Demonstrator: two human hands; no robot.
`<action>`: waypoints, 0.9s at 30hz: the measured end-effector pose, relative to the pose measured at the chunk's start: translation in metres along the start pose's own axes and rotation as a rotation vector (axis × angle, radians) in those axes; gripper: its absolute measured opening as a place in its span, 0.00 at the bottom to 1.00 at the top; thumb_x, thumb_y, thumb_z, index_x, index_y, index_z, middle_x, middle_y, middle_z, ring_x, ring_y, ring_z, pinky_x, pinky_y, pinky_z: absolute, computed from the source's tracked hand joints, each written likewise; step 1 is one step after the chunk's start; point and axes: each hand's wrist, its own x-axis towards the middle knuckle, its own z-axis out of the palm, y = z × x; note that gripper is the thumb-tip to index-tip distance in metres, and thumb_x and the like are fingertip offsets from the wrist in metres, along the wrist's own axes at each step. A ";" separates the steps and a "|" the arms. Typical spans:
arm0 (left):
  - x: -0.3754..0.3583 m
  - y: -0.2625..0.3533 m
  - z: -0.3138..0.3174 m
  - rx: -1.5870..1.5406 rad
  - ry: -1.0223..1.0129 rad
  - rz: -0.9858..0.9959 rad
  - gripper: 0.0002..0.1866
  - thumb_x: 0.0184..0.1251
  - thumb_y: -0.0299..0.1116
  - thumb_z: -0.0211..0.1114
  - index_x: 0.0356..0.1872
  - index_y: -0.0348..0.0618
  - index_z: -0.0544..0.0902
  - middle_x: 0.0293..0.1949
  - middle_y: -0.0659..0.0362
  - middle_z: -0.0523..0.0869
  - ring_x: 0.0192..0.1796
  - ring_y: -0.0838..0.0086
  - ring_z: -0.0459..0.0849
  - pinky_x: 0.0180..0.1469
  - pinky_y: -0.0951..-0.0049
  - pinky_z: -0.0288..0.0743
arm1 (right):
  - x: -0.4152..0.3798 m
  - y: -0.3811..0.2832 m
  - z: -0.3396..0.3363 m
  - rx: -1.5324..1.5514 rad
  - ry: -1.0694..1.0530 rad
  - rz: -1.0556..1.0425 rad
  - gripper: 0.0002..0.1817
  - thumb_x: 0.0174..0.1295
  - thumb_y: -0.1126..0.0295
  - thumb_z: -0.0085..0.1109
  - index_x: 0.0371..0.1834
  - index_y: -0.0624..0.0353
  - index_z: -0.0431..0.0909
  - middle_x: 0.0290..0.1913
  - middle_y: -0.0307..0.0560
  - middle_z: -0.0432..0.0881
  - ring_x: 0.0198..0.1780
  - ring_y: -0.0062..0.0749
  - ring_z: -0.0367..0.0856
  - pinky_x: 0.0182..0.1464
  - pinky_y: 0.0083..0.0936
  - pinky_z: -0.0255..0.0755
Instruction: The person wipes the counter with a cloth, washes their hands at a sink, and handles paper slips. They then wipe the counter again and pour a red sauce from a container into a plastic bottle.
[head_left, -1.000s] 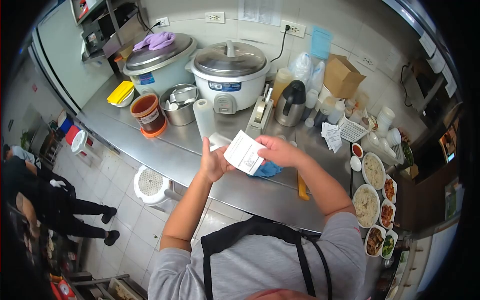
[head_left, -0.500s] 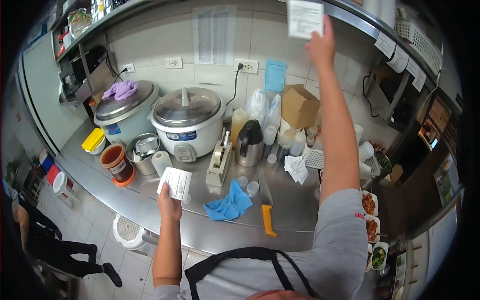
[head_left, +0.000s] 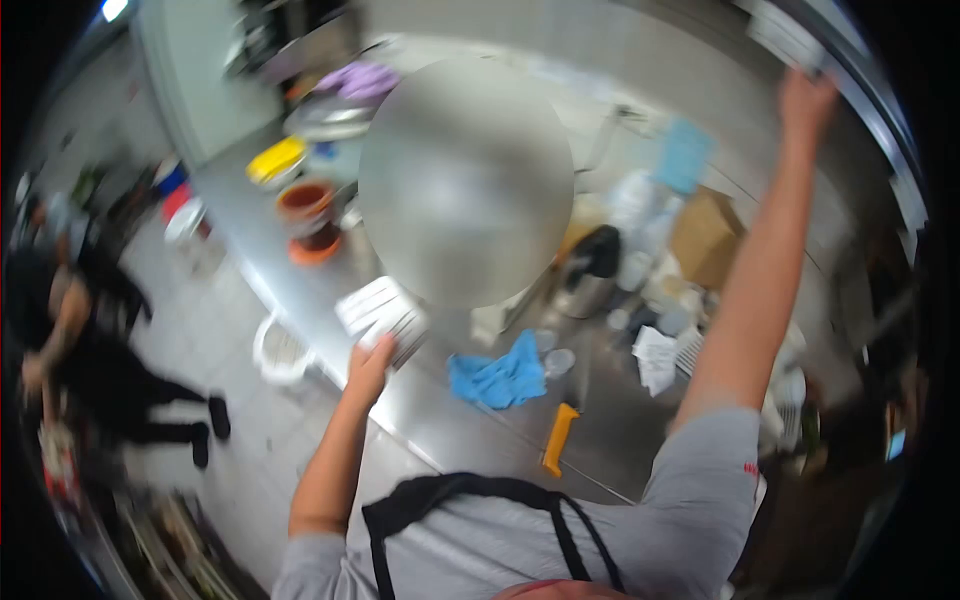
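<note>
My left hand (head_left: 371, 368) is closed on a white printed slip (head_left: 384, 318) above the front edge of the steel counter (head_left: 400, 400). High at the upper right, my right hand (head_left: 808, 98) holds another white slip (head_left: 785, 36) close to the metal shelf edge (head_left: 880, 125). Motion blurs both slips, and their print cannot be read. A blue cloth (head_left: 498, 372) lies on the counter to the right of my left hand, and beyond it is an orange-handled knife (head_left: 561, 440).
A large blurred round grey shape (head_left: 465, 180) covers the middle. Around it are a red-brown tub (head_left: 310, 215), a yellow item (head_left: 277, 158), a cardboard box (head_left: 706, 238), a dark jug (head_left: 592, 270) and loose papers (head_left: 655, 358). A person (head_left: 95, 345) stands at the left.
The view has swung and blurred. My right hand with its slip is further right, against the shelf edge. A round grey shape now hides the white cooker. The person at left shows more fully.
</note>
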 end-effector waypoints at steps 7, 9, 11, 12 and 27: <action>-0.038 0.003 -0.050 0.510 -0.260 0.142 0.13 0.56 0.35 0.53 0.36 0.35 0.75 0.27 0.55 0.79 0.30 0.72 0.76 0.35 0.72 0.69 | -0.342 -0.185 -0.035 1.070 -1.859 0.705 0.22 0.58 0.52 0.40 0.45 0.58 0.70 0.33 0.37 0.76 0.29 0.20 0.73 0.33 0.15 0.63; -0.053 -0.011 -0.073 0.724 -0.288 0.119 0.13 0.54 0.33 0.54 0.37 0.35 0.75 0.28 0.51 0.79 0.31 0.64 0.77 0.36 0.68 0.69 | -0.432 -0.227 -0.065 1.204 -2.030 0.325 0.27 0.57 0.46 0.39 0.44 0.57 0.72 0.37 0.38 0.76 0.34 0.19 0.72 0.34 0.16 0.63; -0.073 0.001 -0.092 0.767 -0.296 -0.002 0.11 0.52 0.31 0.54 0.35 0.36 0.75 0.29 0.45 0.78 0.33 0.55 0.76 0.37 0.64 0.69 | -0.448 -0.287 -0.105 1.213 -2.169 0.371 0.23 0.59 0.53 0.42 0.42 0.64 0.72 0.34 0.43 0.75 0.36 0.24 0.72 0.40 0.21 0.66; -0.078 -0.031 -0.107 0.644 -0.278 0.008 0.10 0.50 0.30 0.54 0.33 0.37 0.76 0.29 0.45 0.77 0.32 0.54 0.75 0.37 0.62 0.68 | -0.463 -0.306 -0.113 1.098 -2.329 0.390 0.23 0.58 0.54 0.44 0.43 0.65 0.71 0.35 0.43 0.75 0.36 0.25 0.71 0.41 0.21 0.65; -0.207 0.052 -0.375 -0.476 0.445 -0.321 0.20 0.64 0.40 0.44 0.47 0.31 0.67 0.39 0.53 0.77 0.39 0.74 0.78 0.40 0.76 0.73 | -0.564 -0.673 -0.201 1.598 -2.420 0.753 0.32 0.46 0.69 0.59 0.52 0.68 0.53 0.38 0.53 0.72 0.35 0.28 0.73 0.35 0.22 0.70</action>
